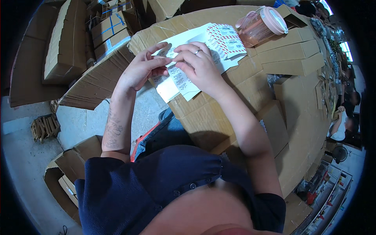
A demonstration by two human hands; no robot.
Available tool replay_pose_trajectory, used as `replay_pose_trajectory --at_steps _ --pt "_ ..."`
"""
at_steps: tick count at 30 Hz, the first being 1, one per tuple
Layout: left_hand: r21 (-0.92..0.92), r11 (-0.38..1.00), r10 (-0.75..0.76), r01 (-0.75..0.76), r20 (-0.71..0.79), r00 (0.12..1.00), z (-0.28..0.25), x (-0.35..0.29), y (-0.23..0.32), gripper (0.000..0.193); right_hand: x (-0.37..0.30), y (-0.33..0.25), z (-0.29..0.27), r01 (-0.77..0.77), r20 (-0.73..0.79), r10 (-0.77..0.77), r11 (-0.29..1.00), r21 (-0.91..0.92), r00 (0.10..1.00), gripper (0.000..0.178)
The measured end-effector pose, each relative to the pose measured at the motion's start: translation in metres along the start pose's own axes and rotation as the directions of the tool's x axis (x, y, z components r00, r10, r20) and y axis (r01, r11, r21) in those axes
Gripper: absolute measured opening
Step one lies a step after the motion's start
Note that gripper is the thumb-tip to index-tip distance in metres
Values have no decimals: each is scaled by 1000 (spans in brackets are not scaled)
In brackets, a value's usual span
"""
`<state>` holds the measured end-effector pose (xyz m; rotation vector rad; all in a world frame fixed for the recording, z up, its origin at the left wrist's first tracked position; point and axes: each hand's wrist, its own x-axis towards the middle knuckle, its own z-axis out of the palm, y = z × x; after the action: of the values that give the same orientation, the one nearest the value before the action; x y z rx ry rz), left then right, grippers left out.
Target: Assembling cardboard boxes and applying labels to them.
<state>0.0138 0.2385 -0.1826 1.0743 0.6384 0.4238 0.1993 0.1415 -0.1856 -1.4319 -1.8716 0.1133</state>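
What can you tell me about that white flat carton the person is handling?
The white carton is an unfolded sheet of thin card, printed with small dark text blocks, with a red-and-white striped panel at its far end. It lies partly on the cardboard-covered table, its near flaps sticking out past the edge. The left hand and the right hand, which wears a ring, pinch a flap near its middle. A pink lidded jug stands just beyond it.

White label sheet (178, 80) (red-striped end), brown cartons (291, 51) beside
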Motion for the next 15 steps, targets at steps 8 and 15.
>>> replay_pose_trajectory --at_steps 8,15 --pt "-42 999 18 -17 7 1000 0 2 6 67 -4 -3 -7 143 -96 -159 978 -153 983 18" --pt "-93 996 3 -4 -14 1000 -5 1 4 63 -4 0 -10 175 -89 -181 982 -66 979 20"
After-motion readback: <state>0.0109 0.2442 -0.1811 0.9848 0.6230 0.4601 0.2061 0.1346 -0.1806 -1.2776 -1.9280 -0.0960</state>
